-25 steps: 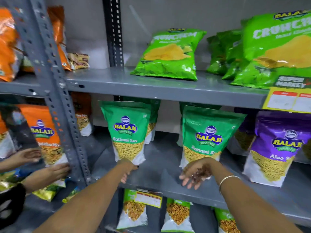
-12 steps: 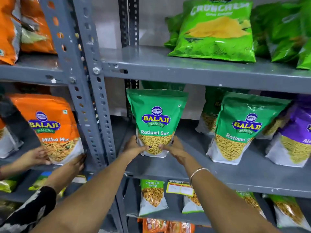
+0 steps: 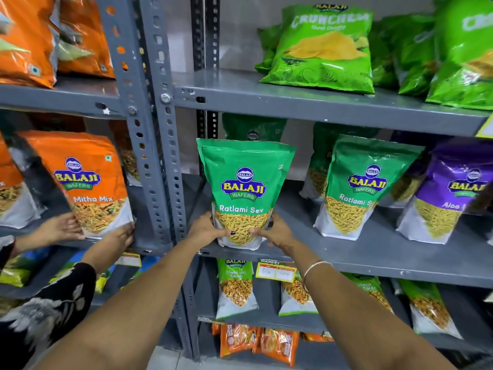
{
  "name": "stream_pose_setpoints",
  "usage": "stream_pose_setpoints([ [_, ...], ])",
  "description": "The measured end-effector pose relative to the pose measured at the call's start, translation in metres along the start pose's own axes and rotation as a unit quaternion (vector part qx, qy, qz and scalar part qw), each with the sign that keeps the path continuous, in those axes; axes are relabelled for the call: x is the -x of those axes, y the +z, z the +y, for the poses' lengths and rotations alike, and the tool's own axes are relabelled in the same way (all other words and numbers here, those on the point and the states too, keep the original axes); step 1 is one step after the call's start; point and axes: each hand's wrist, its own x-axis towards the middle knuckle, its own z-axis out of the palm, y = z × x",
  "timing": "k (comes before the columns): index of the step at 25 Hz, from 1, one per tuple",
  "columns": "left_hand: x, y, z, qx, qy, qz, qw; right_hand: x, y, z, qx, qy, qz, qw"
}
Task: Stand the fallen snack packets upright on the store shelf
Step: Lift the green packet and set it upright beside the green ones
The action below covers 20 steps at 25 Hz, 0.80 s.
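Here, the green Ratlami Sev packet (image 3: 244,193) stands upright at the front edge of the grey middle shelf (image 3: 373,252), close beside the perforated grey upright post (image 3: 160,145). Both of the wearer's hands clasp its lower part: the left hand (image 3: 204,229) wraps the bottom left corner with the thumb lying across the clear window, and the right hand (image 3: 274,232) presses the bottom right corner in the same way, so each grip is closed on the packet rather than spread wide. A thin bangle (image 3: 314,269) circles the right wrist.

Directly behind the held packet a second green packet (image 3: 253,129) shows only its top. To the right on the same shelf another Ratlami Sev packet (image 3: 357,188) leans a little to the right, and beside it stands a purple Aloo packet (image 3: 450,193). On the shelf above, green Crunchem bags (image 3: 322,49) lean back. Below, smaller green Chana packets (image 3: 236,287) stand behind a yellow price tag (image 3: 276,271), and orange packets (image 3: 266,343) sit lower still.

In the bay to the left of the post, another person's two hands (image 3: 88,232) hold the base of an orange Mitha Mix packet (image 3: 82,182), and a black patterned sleeve (image 3: 53,308) covers that forearm.
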Motion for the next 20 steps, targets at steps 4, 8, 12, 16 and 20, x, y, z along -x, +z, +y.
stream_pose_setpoints([
  [4, 0.01, -0.003, 0.005, -0.018, 0.0, -0.008, 1.0, 0.004, 0.001, 0.001, -0.009, 0.001, -0.001, 1.0],
  [8, 0.007, -0.006, 0.008, -0.04, -0.022, -0.043, 0.998, -0.001, 0.003, 0.008, -0.01, -0.005, -0.001, 1.0],
  [12, 0.018, -0.003, 0.03, -0.195, -0.2, -0.191, 0.941, -0.005, -0.013, 0.027, 0.044, 0.045, 0.005, 0.998],
  [16, 0.032, 0.045, 0.076, -0.253, -0.202, -0.404, 0.856, -0.002, -0.083, 0.067, 0.171, 0.119, 0.119, 0.971],
  [20, 0.02, 0.132, 0.117, -0.064, -0.025, -0.264, 0.962, -0.004, -0.173, 0.114, 0.152, 0.179, 0.19, 0.953],
])
